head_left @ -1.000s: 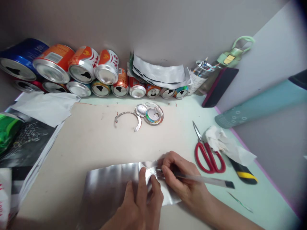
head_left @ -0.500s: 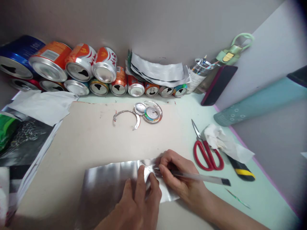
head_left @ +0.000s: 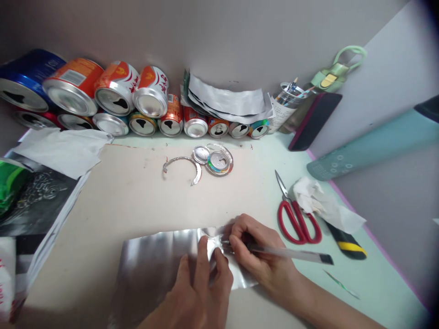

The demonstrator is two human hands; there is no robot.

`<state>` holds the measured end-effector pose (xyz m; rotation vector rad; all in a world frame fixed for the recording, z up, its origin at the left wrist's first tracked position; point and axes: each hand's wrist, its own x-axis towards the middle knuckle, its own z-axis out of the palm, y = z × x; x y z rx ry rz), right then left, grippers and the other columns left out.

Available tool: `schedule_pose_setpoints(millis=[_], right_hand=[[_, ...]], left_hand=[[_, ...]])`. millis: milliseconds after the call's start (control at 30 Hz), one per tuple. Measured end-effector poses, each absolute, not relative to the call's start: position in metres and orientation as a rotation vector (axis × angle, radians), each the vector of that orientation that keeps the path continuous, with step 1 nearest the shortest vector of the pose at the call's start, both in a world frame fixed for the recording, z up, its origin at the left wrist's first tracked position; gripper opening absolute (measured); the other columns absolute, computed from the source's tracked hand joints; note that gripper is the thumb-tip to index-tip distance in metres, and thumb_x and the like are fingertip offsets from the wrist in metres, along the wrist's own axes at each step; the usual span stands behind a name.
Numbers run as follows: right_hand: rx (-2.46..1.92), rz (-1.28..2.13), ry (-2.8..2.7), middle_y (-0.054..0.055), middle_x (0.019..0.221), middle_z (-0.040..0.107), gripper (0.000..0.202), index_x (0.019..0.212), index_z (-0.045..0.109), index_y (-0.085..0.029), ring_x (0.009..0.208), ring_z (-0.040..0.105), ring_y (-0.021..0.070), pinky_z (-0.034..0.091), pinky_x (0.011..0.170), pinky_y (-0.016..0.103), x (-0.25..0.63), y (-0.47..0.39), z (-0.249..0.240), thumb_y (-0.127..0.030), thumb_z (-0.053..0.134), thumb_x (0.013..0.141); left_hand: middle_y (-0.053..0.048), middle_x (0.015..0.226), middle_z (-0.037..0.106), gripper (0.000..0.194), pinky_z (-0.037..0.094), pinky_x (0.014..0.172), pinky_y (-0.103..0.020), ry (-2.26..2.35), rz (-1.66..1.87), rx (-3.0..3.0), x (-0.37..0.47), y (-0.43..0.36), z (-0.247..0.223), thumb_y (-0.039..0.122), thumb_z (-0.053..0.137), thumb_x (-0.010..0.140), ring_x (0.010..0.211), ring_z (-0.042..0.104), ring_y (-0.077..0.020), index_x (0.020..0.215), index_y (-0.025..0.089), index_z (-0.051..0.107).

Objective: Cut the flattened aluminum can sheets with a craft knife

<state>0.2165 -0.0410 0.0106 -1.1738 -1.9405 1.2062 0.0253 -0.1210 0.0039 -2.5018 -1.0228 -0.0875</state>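
Note:
A shiny silver metal sheet [head_left: 154, 260] lies flat near the front of the beige board. My left hand [head_left: 202, 283] rests on it with the fingers spread, pressing near its right part. In my right hand [head_left: 262, 251] is a pen [head_left: 295, 254] with a clear barrel and a dark end cap. Its tip meets the sheet just right of my left fingertips, partly hidden by my fingers. Behind the sheet lie a curved metal strip [head_left: 183, 160] and cut-off can ends [head_left: 219, 161].
Drink cans [head_left: 149, 93] are stacked along the back wall, with curved metal sheets [head_left: 229, 98] on top. To the right are red-handled scissors [head_left: 294, 219], crumpled tissue [head_left: 315, 198], a black-and-yellow handle [head_left: 350, 246] and a blue bottle [head_left: 370, 146]. Papers [head_left: 61, 151] lie at left.
The view has shifted very slightly. Both hands, the pen and the sheet keep nearly the same places relative to each other.

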Motion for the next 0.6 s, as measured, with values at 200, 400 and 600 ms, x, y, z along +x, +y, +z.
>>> schedule_pose_setpoints(millis=[200, 400, 600], right_hand=[[-1.191, 1.218, -1.933, 0.000, 0.076, 0.059, 0.020, 0.079, 0.052, -0.022, 0.067, 0.052, 0.0157, 0.040, 0.060, 0.028, 0.2162, -0.0413, 0.0108, -0.023, 0.056, 0.098], [-1.171, 1.221, -1.962, 0.000, 0.073, 0.056, 0.021, 0.076, 0.051, -0.022, 0.065, 0.049, 0.0154, 0.038, 0.058, 0.028, 0.2152, -0.0399, 0.0146, -0.021, 0.056, 0.097], [-1.151, 1.208, -1.982, 0.000, 0.074, 0.056, 0.022, 0.076, 0.049, -0.022, 0.067, 0.049, 0.0156, 0.039, 0.059, 0.028, 0.2151, -0.0400, 0.0156, -0.020, 0.055, 0.097]], left_hand=[[-0.010, 0.135, 0.060, 0.035, 0.051, 0.086, -0.044, -1.015, -0.084, -2.499, 0.0253, -0.1218, 0.0029, 0.023, 0.054, 0.097, 0.119, 0.064, -0.0339, 0.127, 0.016, 0.068], [-0.010, 0.134, 0.063, 0.035, 0.052, 0.086, -0.044, -1.073, -0.111, -2.510, 0.0283, -0.1231, 0.0061, 0.018, 0.056, 0.094, 0.118, 0.065, -0.0334, 0.125, 0.015, 0.070], [-0.010, 0.134, 0.062, 0.035, 0.054, 0.085, -0.043, -1.075, -0.114, -2.500, 0.0283, -0.1231, 0.0060, 0.020, 0.059, 0.093, 0.120, 0.064, -0.0348, 0.126, 0.016, 0.071]])
